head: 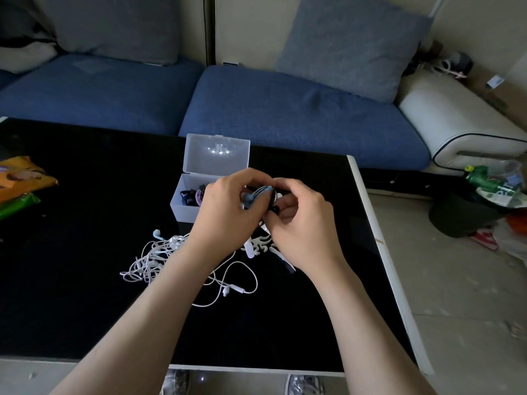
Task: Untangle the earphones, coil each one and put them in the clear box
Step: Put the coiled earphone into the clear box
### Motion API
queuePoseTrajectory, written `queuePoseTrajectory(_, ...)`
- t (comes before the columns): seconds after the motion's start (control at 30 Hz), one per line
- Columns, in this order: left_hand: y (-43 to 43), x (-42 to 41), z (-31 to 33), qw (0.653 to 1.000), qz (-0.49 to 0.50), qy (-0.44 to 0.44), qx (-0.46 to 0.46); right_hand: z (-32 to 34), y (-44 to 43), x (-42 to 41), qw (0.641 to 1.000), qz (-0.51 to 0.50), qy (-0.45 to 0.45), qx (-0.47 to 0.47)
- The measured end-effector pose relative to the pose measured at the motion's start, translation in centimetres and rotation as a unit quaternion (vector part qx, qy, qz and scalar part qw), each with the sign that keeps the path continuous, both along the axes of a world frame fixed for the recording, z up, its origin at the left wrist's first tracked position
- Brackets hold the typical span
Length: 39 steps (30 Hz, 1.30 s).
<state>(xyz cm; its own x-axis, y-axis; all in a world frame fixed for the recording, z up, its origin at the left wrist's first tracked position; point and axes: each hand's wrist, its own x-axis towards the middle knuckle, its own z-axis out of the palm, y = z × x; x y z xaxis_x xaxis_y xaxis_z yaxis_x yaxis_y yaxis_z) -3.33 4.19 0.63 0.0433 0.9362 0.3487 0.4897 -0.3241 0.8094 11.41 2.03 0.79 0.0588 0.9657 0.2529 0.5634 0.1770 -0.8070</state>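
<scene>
- The table top is glossy black with a white edge
- The clear box is frosted, colourless plastic
- Inside it are a navy earphone and a purple earphone
- The held coil is pale blue-grey
- The tangle on the table is all white
- The seat cushions are deep blue, the pillows a greyer blue, and the armrest cream with dark piping
- At the left, an orange packet lies over a green packet
</scene>
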Motion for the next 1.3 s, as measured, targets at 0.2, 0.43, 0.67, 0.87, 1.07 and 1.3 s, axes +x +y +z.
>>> queuePoseTrajectory(0.2,0.0,-0.3,-0.2,1.0,-0.017,0.02,-0.01,0.0,0.3,0.1,0.997,-0.011,0.059,-0.038)
queuePoseTrajectory(0.43,0.5,-0.4,-0.5,0.999,0.017,-0.044,-0.014,0.0,0.8,-0.1,0.985,-0.058,0.162,-0.018)
queuePoseTrajectory(0.67,0.1,0.0,-0.4,0.999,0.03,-0.009,0.024,-0.2,1.4,-0.4,0.957,-0.067,0.28,-0.025)
queuePoseTrajectory(0.87,0.3,0.2,-0.4,0.995,0.058,-0.061,-0.053,0.2,1.5,-0.2,0.955,-0.057,0.291,-0.023)
queuePoseTrajectory(1.07,0.1,0.1,-0.1,0.991,0.055,-0.101,-0.068,0.3,1.4,-0.3,0.935,-0.05,0.35,-0.034)
queuePoseTrajectory(1.3,0.5,-0.2,-0.7,0.987,0.064,-0.125,-0.08,-0.3,1.5,-0.2,0.979,-0.042,0.193,-0.039)
